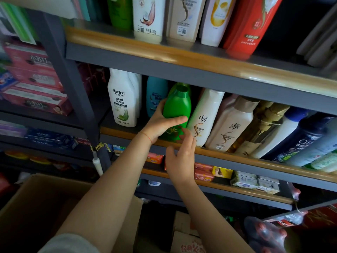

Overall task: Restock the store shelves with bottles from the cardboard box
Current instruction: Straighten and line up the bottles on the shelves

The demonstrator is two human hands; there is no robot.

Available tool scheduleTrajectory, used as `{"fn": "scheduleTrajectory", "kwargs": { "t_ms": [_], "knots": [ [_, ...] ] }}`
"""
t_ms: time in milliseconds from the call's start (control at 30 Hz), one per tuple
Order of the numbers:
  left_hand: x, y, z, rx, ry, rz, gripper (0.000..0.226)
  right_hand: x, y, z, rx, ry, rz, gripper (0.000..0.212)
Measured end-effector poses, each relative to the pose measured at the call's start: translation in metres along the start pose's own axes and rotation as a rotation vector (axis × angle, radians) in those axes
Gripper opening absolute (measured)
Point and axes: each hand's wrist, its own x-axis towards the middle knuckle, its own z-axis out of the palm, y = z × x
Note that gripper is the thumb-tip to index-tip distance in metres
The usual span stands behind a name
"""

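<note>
A: What can't you make out from up there?

B: The base of your green bottle [176,108] is hidden behind your left hand [160,123] and the shelf's wooden lip [228,157]. A second green bottle stands right behind it; only its cap edge shows. The cardboard box [36,207] is cut off at the bottom left and your forearm crosses it, so I cannot tell what is inside. The far left is blurred and dim.

A: And my hands?

B: Your left hand grips the green bottle around its lower half, thumb across the front. Your right hand [182,157] is just below it, fingers loosely spread, fingertips touching the bottle's bottom edge and holding nothing.

A: Where does the bottle sit?

B: On the middle shelf, upright, between a teal bottle [155,95] and a white bottle [204,117] that leans to the right.

A: Materials?

B: Smooth glossy plastic with a rounded shoulder and a flat screw cap. The white Raclen bottle [124,99] further left is squarer. The shelves are dark grey metal with glossy wood-toned front lips.

A: Around it?

B: Soap boxes [203,173] fill the shelf below; more shampoo bottles, a red bottle [246,28] among them, stand on the shelf above.
</note>
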Motion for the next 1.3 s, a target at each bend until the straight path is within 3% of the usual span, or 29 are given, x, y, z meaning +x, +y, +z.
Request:
{"fn": "scheduleTrajectory", "kwargs": {
  "t_ms": [100, 200, 233, 267, 333, 433, 500, 700, 800, 967, 1300],
  "knots": [
    [-0.016, 0.000, -0.011, 0.098, 0.121, 0.006, 0.087, 0.001, -0.008, 0.001, 0.022, -0.032, 0.003, 0.041],
    [-0.044, -0.002, -0.026, 0.094, 0.516, 0.086, 0.027, 0.006, -0.018, 0.013, 0.062, -0.071, -0.011, 0.027],
    [-0.054, -0.001, -0.032, 0.106, 0.673, 0.136, 0.016, 0.009, -0.023, 0.020, 0.091, -0.098, 0.002, 0.024],
    [-0.061, 0.000, -0.038, 0.124, 0.791, 0.192, 0.012, 0.012, -0.029, 0.028, 0.133, -0.135, 0.033, 0.022],
    [-0.064, 0.003, -0.054, 0.164, 0.882, 0.273, 0.010, 0.020, -0.043, 0.047, 0.260, -0.237, 0.135, 0.029],
    [-0.052, 0.013, -0.078, 0.108, 0.724, 0.220, 0.054, 0.039, -0.060, 0.076, 0.382, -0.326, 0.250, 0.059],
    [-0.043, 0.018, -0.087, 0.046, 0.616, 0.133, 0.071, 0.054, -0.066, 0.093, 0.391, -0.341, 0.305, 0.070],
    [-0.028, 0.015, -0.105, -0.050, 0.517, 0.046, 0.043, 0.092, -0.063, 0.136, 0.308, -0.299, 0.335, 0.106],
    [-0.022, 0.012, -0.112, -0.090, 0.507, 0.031, 0.041, 0.104, -0.059, 0.146, 0.310, -0.259, 0.293, 0.108],
    [-0.006, 0.021, -0.126, -0.196, 0.468, -0.024, 0.052, 0.114, -0.050, 0.148, 0.355, -0.304, 0.257, 0.107],
    [0.001, 0.017, -0.135, 0.001, 0.389, 0.025, 0.073, 0.118, -0.036, 0.154, 0.450, -0.337, 0.199, 0.119]
  ]
}}
